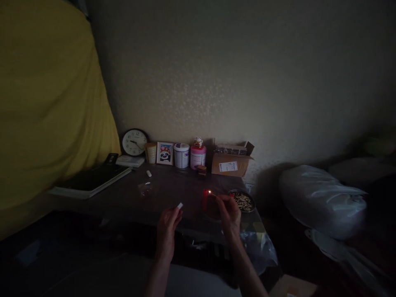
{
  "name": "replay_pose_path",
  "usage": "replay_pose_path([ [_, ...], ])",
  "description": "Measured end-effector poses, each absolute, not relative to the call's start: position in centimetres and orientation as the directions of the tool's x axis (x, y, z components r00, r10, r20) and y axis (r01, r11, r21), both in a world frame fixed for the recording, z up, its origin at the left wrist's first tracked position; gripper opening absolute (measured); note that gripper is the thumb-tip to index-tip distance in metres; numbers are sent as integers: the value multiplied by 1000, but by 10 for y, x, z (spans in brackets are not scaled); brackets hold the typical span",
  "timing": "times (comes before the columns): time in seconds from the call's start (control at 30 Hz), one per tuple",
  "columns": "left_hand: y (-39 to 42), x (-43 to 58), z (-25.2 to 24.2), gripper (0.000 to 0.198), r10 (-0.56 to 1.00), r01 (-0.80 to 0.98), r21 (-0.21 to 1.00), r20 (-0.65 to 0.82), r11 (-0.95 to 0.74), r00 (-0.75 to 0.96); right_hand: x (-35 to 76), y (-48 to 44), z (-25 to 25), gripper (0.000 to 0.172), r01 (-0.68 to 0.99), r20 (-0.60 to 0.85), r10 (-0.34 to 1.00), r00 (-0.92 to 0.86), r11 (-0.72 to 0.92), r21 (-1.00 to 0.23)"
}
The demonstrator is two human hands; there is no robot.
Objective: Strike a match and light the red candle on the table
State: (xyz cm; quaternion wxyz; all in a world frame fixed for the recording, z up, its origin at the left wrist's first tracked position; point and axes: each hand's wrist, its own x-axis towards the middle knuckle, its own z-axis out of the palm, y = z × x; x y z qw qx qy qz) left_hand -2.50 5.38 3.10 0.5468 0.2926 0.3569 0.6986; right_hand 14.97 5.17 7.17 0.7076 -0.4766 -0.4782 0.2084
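The room is dim. My right hand (229, 211) pinches a lit match (212, 194) whose small flame glows beside a red candle (205, 199) on a dark plate (213, 211). My left hand (168, 222) is closed on a small white matchbox (180, 205), held up just left of the plate. A round dish of several spent matchsticks (243, 201) sits right of my right hand.
A dark table (173, 185) stands against the wall. Along its back are a clock (134, 142), a cup (151, 152), a panda picture (165, 153), two jars (181, 155), and a cardboard box (230, 163). A book (89, 180) lies left. A yellow curtain (46, 103) hangs left; a plastic bag (321, 200) lies right.
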Motion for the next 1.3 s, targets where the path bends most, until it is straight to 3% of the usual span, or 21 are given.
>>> replay_pose_path([
  [0.23,55,-25,32,32,972,-552,819,29,-157,-233,140,59,81,24,217,469,753,461,417,-883],
  [1.3,54,-26,31,31,974,-547,824,23,-146,-225,137,68,76,24,180,422,773,473,385,-905],
])
